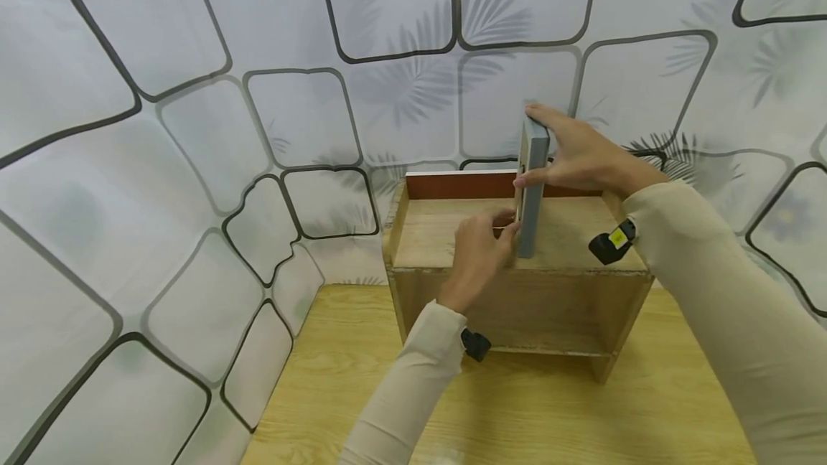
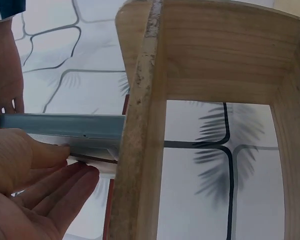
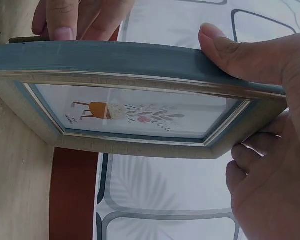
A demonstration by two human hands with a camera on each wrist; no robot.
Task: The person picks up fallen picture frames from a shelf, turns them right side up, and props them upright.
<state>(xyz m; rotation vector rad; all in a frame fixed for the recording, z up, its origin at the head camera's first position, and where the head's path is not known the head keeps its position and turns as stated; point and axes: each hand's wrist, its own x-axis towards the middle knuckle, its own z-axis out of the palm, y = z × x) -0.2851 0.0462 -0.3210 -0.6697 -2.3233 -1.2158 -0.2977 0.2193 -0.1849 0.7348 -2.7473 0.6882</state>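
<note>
A picture frame (image 1: 535,199) with a blue-grey edge stands upright, edge-on to the head view, on top of a small wooden shelf unit (image 1: 423,235). My right hand (image 1: 584,153) grips its upper end, thumb along the near edge and fingers around the far side. Behind the frame's lower part, my left hand (image 1: 481,250) pinches a thin brown-edged flap (image 2: 97,158) at its back between thumb and fingers. In the right wrist view the frame's front (image 3: 155,112) shows a drawing of an orange pot with legs and leaves.
A red-brown strip (image 1: 465,186) runs along the back of the shelf top. Below it is an open compartment (image 1: 523,311). The unit stands on a wood-grain surface (image 1: 342,364), close to a patterned wall covering (image 1: 413,113) behind and at the left.
</note>
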